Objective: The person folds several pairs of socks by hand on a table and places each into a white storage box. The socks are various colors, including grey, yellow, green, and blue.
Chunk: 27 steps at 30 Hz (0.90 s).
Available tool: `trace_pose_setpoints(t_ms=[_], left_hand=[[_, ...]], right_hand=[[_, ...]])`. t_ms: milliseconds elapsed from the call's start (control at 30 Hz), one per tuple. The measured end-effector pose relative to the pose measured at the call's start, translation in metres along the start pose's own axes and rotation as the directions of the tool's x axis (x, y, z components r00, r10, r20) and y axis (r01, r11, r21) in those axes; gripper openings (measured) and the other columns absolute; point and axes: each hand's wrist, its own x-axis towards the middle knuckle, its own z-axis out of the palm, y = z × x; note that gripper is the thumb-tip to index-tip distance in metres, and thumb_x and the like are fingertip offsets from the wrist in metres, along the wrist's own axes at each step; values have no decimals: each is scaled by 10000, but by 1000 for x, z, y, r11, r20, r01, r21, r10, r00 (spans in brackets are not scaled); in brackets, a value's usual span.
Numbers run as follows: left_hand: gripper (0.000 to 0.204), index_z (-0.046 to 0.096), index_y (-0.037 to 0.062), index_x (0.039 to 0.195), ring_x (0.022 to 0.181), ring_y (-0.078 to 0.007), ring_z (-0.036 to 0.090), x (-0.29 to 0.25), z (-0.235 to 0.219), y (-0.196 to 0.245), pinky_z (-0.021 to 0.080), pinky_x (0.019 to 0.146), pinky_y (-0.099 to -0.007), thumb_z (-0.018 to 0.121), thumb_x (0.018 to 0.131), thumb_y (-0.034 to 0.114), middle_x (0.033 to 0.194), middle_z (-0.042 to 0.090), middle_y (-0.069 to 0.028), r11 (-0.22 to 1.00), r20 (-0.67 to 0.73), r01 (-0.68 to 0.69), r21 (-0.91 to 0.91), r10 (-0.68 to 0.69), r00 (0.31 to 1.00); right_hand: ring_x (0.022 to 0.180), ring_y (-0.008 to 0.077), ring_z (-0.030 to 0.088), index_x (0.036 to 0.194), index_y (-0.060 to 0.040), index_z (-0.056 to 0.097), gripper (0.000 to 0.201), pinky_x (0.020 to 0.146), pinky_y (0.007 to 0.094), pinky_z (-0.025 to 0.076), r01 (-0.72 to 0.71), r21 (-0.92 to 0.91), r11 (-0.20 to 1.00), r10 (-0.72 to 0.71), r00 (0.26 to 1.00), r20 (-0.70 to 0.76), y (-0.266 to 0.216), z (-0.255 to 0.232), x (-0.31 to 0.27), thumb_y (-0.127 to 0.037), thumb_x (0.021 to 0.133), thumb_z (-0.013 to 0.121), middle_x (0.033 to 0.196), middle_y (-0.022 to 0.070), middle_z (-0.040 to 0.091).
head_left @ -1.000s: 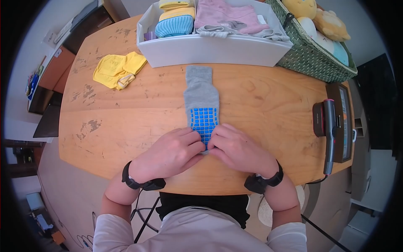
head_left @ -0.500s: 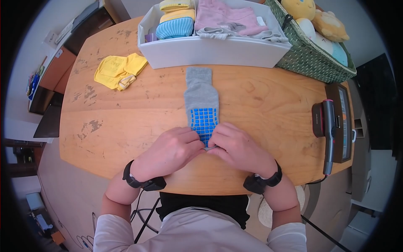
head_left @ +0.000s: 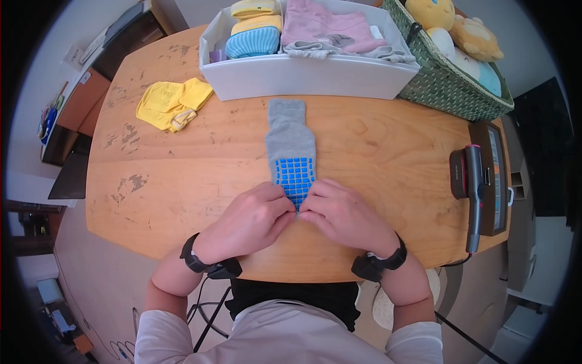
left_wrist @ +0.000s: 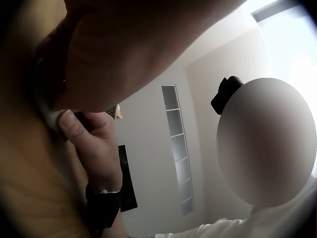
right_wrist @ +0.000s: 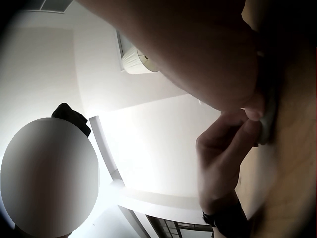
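Note:
A grey sock (head_left: 291, 134) with a blue grid of grip pads lies lengthwise on the wooden table, cuff away from the person. At its near end, the left hand (head_left: 251, 219) pinches the edge on the left side. Opposite it, the right hand (head_left: 345, 217) pinches the same end, the two sets of fingertips nearly meeting. The left wrist view has the right hand (left_wrist: 94, 146) with its thumb on pale fabric (left_wrist: 52, 116). In the right wrist view the left hand (right_wrist: 225, 158) holds the fabric (right_wrist: 268, 119) against the tabletop.
A yellow garment (head_left: 173, 103) lies at the back left of the table (head_left: 151, 200). Behind the sock stands a white box (head_left: 309, 77) of folded clothes, beside a green basket (head_left: 454, 91) of plush toys. A dark handheld device (head_left: 474, 194) and a framed case (head_left: 498, 176) are at the right edge.
Both hands have kept to the sock's near end, their fingertips shifting slightly and drawing closer together. The near edge of the sock sits slightly farther from the person than a second ago.

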Motion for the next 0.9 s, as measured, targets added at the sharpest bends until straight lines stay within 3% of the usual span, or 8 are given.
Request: trace_pose_setpoints(t_ms=[100, 167, 300, 700, 900], left_hand=[[60, 715, 16, 890, 812, -329, 657, 0, 2, 0, 559, 736, -413, 746, 870, 63, 899, 677, -135, 1000, -11, 20, 5, -20, 1000], [60, 713, 22, 894, 811, -329, 656, 1, 2, 2, 558, 730, -415, 746, 859, 59, 888, 668, -142, 994, -26, 103, -29, -104, 994], [75, 707, 25, 889, 807, -327, 657, 1, 3, -1, 558, 718, -410, 755, 849, 66, 875, 658, -145, 996, -12, 91, -7, -91, 996], [129, 701, 34, 854, 788, -287, 620, 1, 9, 0, 545, 685, -383, 795, 773, 70, 868, 629, -100, 982, -110, -84, 166, 103, 989], [151, 694, 26, 876, 834, -293, 621, -1, 7, 1, 542, 739, -392, 797, 779, 78, 926, 625, -103, 952, -4, -152, 267, 159, 987]], right_hand=[[906, 321, 625, 881, -23, 667, 100, 782, 430, 525, -16, -8, 1000, 16, 1000, -9, 0, 2, 0, -106, 902, 718, 910, 114, 614], [906, 323, 627, 892, -22, 656, 95, 781, 430, 526, -79, 21, 997, 81, 995, -58, 0, 5, 0, -100, 904, 709, 908, 116, 616], [896, 325, 624, 898, -23, 647, 91, 775, 431, 525, -32, -46, 998, 30, 998, -51, 2, 5, -1, -94, 900, 704, 906, 118, 611], [864, 324, 622, 856, -37, 610, 104, 698, 457, 527, -36, -148, 988, 22, 995, -95, 1, 14, 1, -114, 891, 670, 873, 119, 583], [851, 328, 622, 852, -44, 600, 109, 688, 459, 522, -68, -141, 988, 54, 994, -99, -1, 15, 3, -116, 886, 674, 868, 124, 586]])
